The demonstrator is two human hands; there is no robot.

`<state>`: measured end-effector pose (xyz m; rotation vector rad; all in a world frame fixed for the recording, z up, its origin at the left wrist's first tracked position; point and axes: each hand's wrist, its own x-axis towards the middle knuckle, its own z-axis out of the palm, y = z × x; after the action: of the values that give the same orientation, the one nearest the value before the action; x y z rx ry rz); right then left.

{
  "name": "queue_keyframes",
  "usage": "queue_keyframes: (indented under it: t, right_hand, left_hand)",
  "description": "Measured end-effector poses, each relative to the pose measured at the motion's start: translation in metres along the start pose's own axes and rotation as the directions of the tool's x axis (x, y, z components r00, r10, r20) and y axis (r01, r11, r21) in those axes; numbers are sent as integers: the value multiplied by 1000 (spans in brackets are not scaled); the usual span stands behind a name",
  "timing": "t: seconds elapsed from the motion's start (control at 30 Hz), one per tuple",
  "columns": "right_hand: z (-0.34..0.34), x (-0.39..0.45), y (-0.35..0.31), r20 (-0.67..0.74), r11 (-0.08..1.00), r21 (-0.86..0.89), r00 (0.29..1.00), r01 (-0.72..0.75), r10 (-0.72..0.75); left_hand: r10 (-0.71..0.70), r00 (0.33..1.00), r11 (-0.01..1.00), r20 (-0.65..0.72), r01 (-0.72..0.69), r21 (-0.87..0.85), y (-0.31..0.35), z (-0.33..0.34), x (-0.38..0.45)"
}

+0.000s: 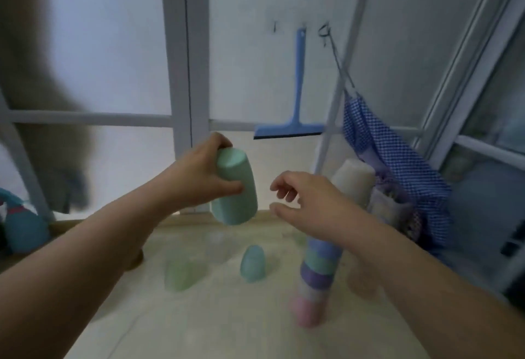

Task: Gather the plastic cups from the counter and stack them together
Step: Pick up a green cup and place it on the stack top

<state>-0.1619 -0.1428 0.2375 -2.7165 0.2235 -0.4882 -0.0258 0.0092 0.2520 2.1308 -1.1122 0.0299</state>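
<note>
Blue things behind: a squeegee [295,86] hangs on the wall, and a checked cloth [397,165] hangs to its right.
White thing: a white cup-shaped tub [353,179] sits behind the right hand, partly hidden by it.
Far left: a blurry teal thing [22,225] sits at the edge of the surface [199,324]; I cannot tell what it is.
In the way: the right arm crosses in front of the top of the stack of cups [315,279], so the top is hidden.
Left hand [199,179]: its fingers and thumb are wrapped round one mint green cup [235,188]. This cup is up in the air, upside down and tilted.
Right hand [306,196]: its fingers are loosely apart and hold nothing. It hovers above the stack.
Cups on the surface: two loose ones, a pale green cup [180,273] and a teal cup [252,263], both upside down, near each other.
Stack: one tower, right of the loose cups. I can see about five colour bands, pink at the bottom, then whitish, purple, green and blue.
</note>
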Motion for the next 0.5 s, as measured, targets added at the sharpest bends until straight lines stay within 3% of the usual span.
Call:
queue_keyframes:
  t: [0.23, 0.5]
  right_hand:
    - [-94, -49, 43, -166, 994, -46, 982, -98, 89]
    - [-122, -77, 90, -218, 968, -27, 946, -250, 238]
  left_hand:
    - [194, 980, 977, -43, -197, -80, 106, 16, 43]
    - [302, 953, 946, -18, -302, -114, 169, 62, 83]
